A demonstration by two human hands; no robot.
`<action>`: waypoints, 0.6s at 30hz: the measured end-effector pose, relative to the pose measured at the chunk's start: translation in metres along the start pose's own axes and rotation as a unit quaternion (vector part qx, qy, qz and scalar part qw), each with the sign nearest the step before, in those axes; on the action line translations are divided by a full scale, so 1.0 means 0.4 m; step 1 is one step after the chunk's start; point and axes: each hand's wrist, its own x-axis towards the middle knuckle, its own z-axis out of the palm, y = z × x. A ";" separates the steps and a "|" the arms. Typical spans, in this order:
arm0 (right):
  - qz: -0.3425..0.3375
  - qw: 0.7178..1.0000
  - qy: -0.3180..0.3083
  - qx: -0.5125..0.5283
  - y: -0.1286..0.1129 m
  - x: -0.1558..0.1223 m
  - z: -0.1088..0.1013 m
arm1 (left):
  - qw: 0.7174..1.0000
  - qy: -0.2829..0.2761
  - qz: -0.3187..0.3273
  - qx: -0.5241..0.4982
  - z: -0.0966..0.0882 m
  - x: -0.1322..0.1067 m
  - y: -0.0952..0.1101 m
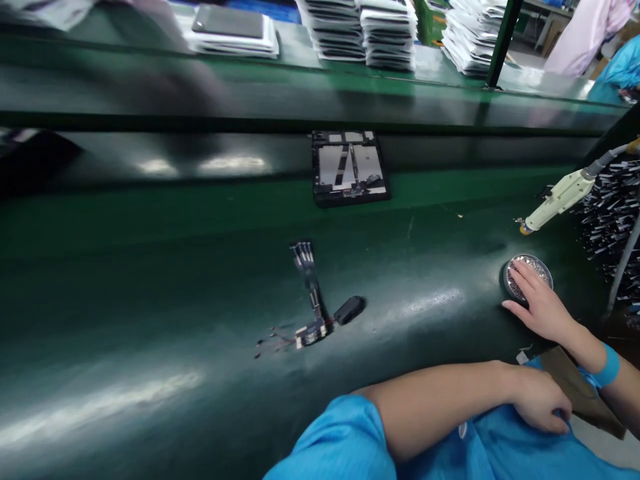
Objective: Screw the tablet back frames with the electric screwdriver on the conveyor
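Observation:
My right hand (536, 303) reaches in from the right, a blue band on its wrist. Its fingers lie stretched over a small round metal dish of screws (543, 265) on the dark green bench. My left arm crosses low in front of me. My left hand (540, 399) rests on my blue smock with its fingers curled down, and what they hold is hidden. A brown flat piece (583, 395) lies just beside that hand. A flex cable assembly (310, 293) and a small black part (349, 309) lie on the bench, well left of both hands.
An opened tablet shell (350, 167) sits on the belt behind. A pale electric screwdriver (560, 199) hangs at the right above the dish, next to a rack of dark parts (613, 220). Stacks of white trays (363, 30) line the far shelf. A person in pink (585, 30) stands at the top right.

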 end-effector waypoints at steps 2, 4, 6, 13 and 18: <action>-0.017 1.000 -0.004 0.008 -0.010 -0.013 -0.011 | 1.000 -0.008 -0.006 0.003 -0.004 -0.001 0.004; -0.031 0.999 -0.013 0.023 -0.018 -0.030 -0.025 | 1.000 -0.016 -0.014 0.003 -0.010 -0.002 0.007; -0.042 0.998 -0.023 0.036 -0.021 -0.041 -0.035 | 0.999 -0.029 -0.013 -0.003 -0.014 -0.004 0.010; -0.045 0.998 -0.037 0.029 0.015 -0.011 -0.029 | 1.000 0.000 -0.002 0.004 0.002 -0.001 0.002; -0.013 0.999 -0.008 0.041 0.065 -0.018 -0.027 | 1.000 0.024 0.010 -0.005 0.023 0.015 -0.016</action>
